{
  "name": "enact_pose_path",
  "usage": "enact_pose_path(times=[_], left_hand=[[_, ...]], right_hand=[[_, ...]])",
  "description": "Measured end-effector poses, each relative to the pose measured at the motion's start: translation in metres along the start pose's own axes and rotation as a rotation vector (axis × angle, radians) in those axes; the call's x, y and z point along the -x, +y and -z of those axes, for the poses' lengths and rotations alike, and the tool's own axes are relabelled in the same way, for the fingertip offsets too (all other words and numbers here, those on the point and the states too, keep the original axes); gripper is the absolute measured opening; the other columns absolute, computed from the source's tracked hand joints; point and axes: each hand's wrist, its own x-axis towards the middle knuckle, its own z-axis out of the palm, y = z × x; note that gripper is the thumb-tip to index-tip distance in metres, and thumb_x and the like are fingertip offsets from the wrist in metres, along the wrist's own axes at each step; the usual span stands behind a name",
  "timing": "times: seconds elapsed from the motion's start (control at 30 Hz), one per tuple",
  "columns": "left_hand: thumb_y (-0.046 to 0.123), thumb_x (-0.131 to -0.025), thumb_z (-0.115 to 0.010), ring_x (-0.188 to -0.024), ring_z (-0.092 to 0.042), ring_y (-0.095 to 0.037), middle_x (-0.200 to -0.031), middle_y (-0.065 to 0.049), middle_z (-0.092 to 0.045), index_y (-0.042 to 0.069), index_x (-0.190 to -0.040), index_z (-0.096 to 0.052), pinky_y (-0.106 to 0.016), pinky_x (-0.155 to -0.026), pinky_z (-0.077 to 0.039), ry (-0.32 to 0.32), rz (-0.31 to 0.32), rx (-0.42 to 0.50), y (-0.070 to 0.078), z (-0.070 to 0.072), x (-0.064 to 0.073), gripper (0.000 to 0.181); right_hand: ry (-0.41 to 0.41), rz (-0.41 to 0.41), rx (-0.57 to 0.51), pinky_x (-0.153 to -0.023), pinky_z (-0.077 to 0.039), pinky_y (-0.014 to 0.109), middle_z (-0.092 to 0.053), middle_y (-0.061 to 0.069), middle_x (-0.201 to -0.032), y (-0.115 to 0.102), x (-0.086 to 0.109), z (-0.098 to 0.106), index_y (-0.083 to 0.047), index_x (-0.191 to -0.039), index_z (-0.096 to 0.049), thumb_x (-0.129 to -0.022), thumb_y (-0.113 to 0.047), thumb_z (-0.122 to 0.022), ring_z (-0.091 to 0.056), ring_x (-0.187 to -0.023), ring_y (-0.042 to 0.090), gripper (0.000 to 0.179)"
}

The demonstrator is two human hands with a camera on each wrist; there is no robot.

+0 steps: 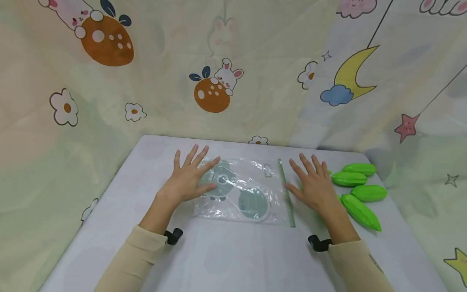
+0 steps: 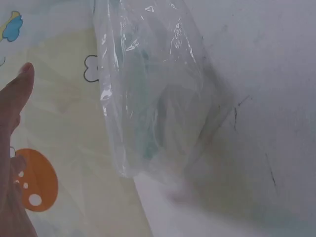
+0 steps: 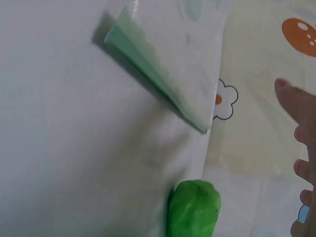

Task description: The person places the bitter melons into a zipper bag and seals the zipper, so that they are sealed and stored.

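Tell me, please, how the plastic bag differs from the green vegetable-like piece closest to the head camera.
The plastic bag is see-through, with pale green designs showing, while the bright green piece is opaque. The bag is broad and roughly rectangular; the bright green piece is long and rounded. The bag also covers more of the table than the piece does. Both lie on the table, and neither is gripped.

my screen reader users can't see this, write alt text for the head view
A person's left hand and right hand, fingers spread, are at either end of a clear plastic bag with a green edge strip on a white table. Bright green elongated objects lie at the right.
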Motion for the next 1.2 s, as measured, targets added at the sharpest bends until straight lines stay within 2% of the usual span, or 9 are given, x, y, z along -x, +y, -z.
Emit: enact_pose_path(times=[0.27,0.5,0.7,0.9,1.0,1.2], left_hand=[[0.071,-0.093,-0.058,-0.159,0.011,-0.033,-0.174,-0.002,0.004,0.042,-0.161,-0.028,-0.074,-0.118,0.008,-0.033,-0.026,0.051,0.011,-0.010,-0.006,0.080],[0.069,-0.092,-0.062,-0.160,0.005,-0.033,-0.174,-0.003,-0.003,0.043,-0.161,-0.028,-0.075,-0.119,0.004,-0.032,-0.069,0.075,0.027,-0.023,-0.011,0.081],[0.070,-0.093,-0.059,-0.160,0.004,-0.032,-0.174,-0.003,-0.004,0.043,-0.161,-0.027,-0.075,-0.119,0.002,-0.073,-0.088,0.086,0.039,-0.029,-0.012,0.080],[0.073,-0.093,-0.055,-0.160,-0.001,-0.032,-0.174,0.000,-0.006,0.044,-0.159,-0.031,-0.075,-0.118,-0.008,-0.033,-0.093,0.099,0.039,-0.030,-0.010,0.076],[0.075,-0.093,-0.052,-0.160,-0.002,-0.030,-0.174,0.003,-0.005,0.044,-0.158,-0.034,-0.075,-0.118,-0.010,-0.012,-0.105,0.134,0.040,-0.033,-0.009,0.074],[0.070,-0.096,-0.053,-0.160,-0.004,-0.027,-0.173,0.001,-0.015,0.041,-0.158,-0.036,-0.074,-0.119,-0.009,-0.017,-0.174,0.191,0.056,-0.038,-0.020,0.071]], right_hand=[[-0.025,-0.014,-0.002,-0.121,-0.008,0.072,-0.025,0.020,-0.168,0.009,0.012,-0.004,-0.018,-0.159,-0.037,-0.096,-0.060,-0.061,-0.012,-0.154,0.051,0.079],[-0.034,-0.030,-0.008,-0.120,-0.009,0.073,-0.026,0.021,-0.167,0.017,0.021,-0.009,-0.017,-0.158,-0.040,-0.096,-0.057,-0.063,-0.013,-0.153,0.052,0.077],[-0.041,-0.037,-0.038,-0.121,-0.008,0.072,-0.026,0.021,-0.167,0.024,0.031,-0.012,-0.016,-0.157,-0.042,-0.095,-0.057,-0.065,-0.012,-0.154,0.051,0.077],[-0.067,-0.047,-0.078,-0.120,-0.009,0.073,-0.025,0.020,-0.167,0.022,0.033,-0.021,-0.017,-0.158,-0.041,-0.096,-0.060,-0.062,-0.011,-0.153,0.053,0.078],[-0.081,-0.058,-0.113,-0.119,-0.011,0.074,-0.025,0.021,-0.167,0.021,0.036,-0.023,-0.016,-0.158,-0.041,-0.096,-0.060,-0.061,-0.012,-0.152,0.054,0.079],[-0.053,-0.080,-0.135,-0.117,-0.013,0.076,-0.029,0.023,-0.165,0.028,0.048,-0.016,-0.012,-0.155,-0.045,-0.095,-0.055,-0.067,-0.015,-0.151,0.055,0.077]])
